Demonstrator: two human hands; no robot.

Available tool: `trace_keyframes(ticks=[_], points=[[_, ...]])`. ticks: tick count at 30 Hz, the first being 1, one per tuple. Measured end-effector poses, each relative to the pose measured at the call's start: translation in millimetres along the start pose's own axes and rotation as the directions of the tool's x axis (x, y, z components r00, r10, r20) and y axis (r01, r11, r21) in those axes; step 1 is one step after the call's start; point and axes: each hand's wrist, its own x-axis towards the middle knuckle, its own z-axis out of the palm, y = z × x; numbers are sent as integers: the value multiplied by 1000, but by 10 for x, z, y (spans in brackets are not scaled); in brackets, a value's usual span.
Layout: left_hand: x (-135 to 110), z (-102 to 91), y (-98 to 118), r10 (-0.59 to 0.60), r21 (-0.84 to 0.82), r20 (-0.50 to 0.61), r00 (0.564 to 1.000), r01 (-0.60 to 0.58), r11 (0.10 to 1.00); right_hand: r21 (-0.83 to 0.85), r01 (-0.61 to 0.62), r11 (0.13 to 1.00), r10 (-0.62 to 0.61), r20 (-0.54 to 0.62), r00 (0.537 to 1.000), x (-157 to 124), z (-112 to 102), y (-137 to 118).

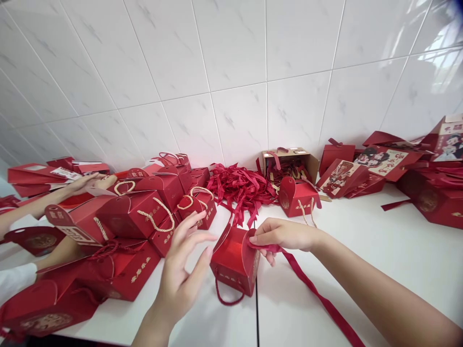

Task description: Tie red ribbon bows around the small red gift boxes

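Note:
A small red gift box (233, 262) stands on the white table (379, 250) in front of me, its rounded top flaps partly up. My right hand (282, 236) pinches one end of a red ribbon (318, 294) at the box's right flap; the ribbon trails toward the lower right. My left hand (184, 270) hovers just left of the box with fingers spread and nothing in them.
Many red gift boxes with rope handles (137, 217) are piled at the left. A heap of red ribbons (240, 188) lies by the tiled wall, next to an open cardboard box (289, 161). Flat box blanks (387, 161) lie at the right. Another person's arms (47, 200) reach in from the left.

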Motion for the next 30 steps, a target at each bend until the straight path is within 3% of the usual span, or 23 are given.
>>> trace_keyframes(ticks=[4, 7, 11, 13, 16, 18, 21, 23, 25, 27, 30], points=[[197, 171, 24, -77, 181, 232, 970, 35, 983, 21, 6, 1000, -6, -37, 999, 18, 34, -3], [301, 284, 78, -90, 170, 336, 938, 34, 985, 33, 28, 999, -25, -84, 996, 46, 73, -1], [358, 360, 92, -81, 90, 352, 933, 53, 995, -12, 34, 999, -35, -135, 990, 53, 127, -5], [368, 366, 76, -67, 72, 315, 947, 47, 996, -178, 11, 984, -54, -238, 970, 31, 148, -13], [402, 344, 72, -21, 67, 223, 975, 6, 998, -467, -8, 884, -251, -490, 834, 0, 172, -38], [450, 320, 114, 53, 81, 171, 984, -68, 994, -521, 90, 849, -395, -512, 762, 5, 194, -68], [535, 285, 240, 176, 126, 117, 977, -191, 974, -408, 317, 857, -482, -415, 771, 39, 236, -130], [558, 257, 319, 197, 151, 78, 977, -207, 967, -289, 387, 875, -479, -411, 776, 36, 245, -177], [524, 221, 342, 138, 173, 50, 989, -144, 974, -211, 420, 883, -469, -459, 755, -26, 220, -231], [433, 178, 285, 23, 227, 78, 997, -40, 973, -186, 466, 865, -489, -521, 700, -159, 168, -298], [256, 113, 98, -188, 360, 205, 961, 105, 927, -188, 589, 786, -559, -623, 548, -460, 95, -422]])
